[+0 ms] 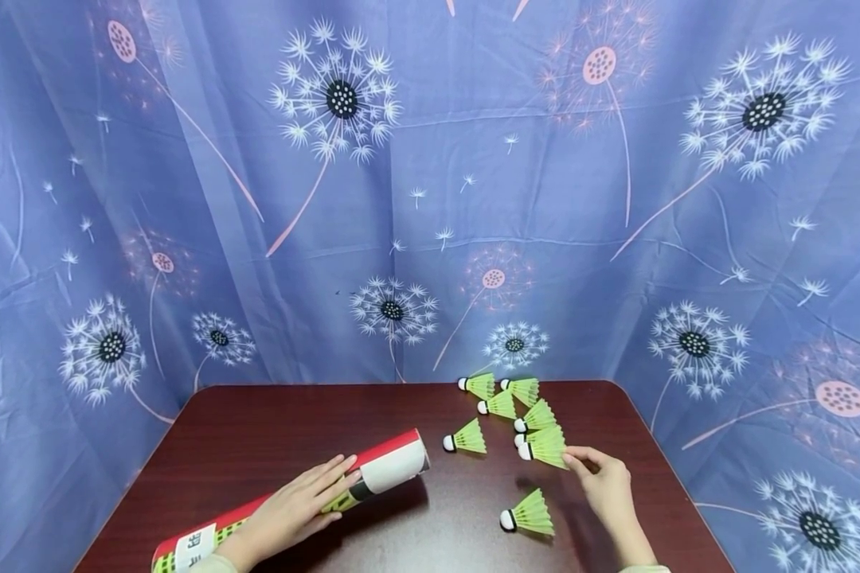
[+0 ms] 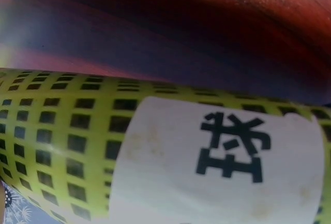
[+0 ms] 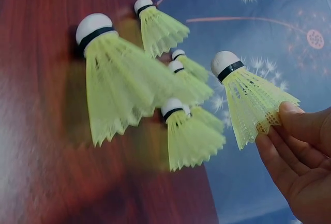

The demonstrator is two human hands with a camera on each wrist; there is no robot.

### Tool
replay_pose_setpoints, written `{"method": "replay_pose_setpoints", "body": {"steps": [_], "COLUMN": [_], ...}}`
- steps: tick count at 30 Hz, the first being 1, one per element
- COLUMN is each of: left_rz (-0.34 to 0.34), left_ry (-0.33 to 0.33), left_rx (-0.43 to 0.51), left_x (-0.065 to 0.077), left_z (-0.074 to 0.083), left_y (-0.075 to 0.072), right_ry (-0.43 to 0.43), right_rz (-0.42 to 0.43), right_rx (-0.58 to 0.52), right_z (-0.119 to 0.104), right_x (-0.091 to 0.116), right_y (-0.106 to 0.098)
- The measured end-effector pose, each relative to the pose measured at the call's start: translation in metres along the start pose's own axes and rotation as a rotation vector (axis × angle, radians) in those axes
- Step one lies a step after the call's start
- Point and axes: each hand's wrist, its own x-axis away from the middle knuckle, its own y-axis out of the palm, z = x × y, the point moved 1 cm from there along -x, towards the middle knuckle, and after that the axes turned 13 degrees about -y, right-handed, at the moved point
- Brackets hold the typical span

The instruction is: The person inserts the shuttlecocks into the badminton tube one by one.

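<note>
My left hand lies across a shuttlecock tube, its fingers over the upper side and the thumb along the near side. The tube slants up to the right, and its round right end faces the shuttlecocks. In the left wrist view, the tube's yellow-green grid wall and white label fill the lower half. My right hand pinches a yellow-green shuttlecock by the skirt edge between thumb and fingers. Its white cork points left, clear of the table in the right wrist view.
Several more shuttlecocks lie on the dark red table. One shuttlecock is near the front, another left of the group, and others at the back edge. A blue dandelion-print curtain surrounds the table.
</note>
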Motion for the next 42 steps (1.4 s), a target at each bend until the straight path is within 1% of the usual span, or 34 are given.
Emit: {"method": "replay_pose_setpoints", "body": {"steps": [7, 14, 17, 21, 25, 30, 33, 39, 42], "left_rz": [0.001, -0.001, -0.005, -0.001, -0.016, -0.031, -0.029, -0.024, -0.019], "left_ry": [-0.003, 0.003, 0.003, 0.003, -0.013, -0.026, -0.025, -0.02, -0.018], "left_rx": [-0.005, -0.007, -0.005, -0.009, -0.022, -0.024, -0.021, -0.019, -0.029], "left_x": [0.0, 0.0, -0.001, -0.001, 0.0, 0.0, -0.001, -0.004, -0.004], "left_z": [0.0, -0.002, -0.002, 0.0, 0.002, 0.004, 0.004, 0.003, 0.004], "left_y": [0.003, 0.002, 0.001, 0.0, -0.001, -0.002, -0.001, 0.001, 0.001], "right_ry": [-0.002, 0.018, 0.021, 0.02, 0.007, 0.014, -0.005, -0.086, -0.099], "right_rz": [-0.026, -0.062, -0.072, -0.088, -0.102, -0.126, -0.125, -0.114, -0.117], "right_rx": [-0.044, -0.153, -0.182, -0.177, -0.166, -0.181, -0.192, -0.214, -0.232], "right_z": [-0.013, -0.028, -0.033, -0.038, -0.041, -0.046, -0.048, -0.053, -0.056], "right_x": [-0.007, -0.013, -0.015, -0.017, -0.017, -0.016, -0.016, -0.016, -0.017], "right_y": [0.012, 0.024, 0.027, 0.032, 0.037, 0.046, 0.052, 0.063, 0.068]}}
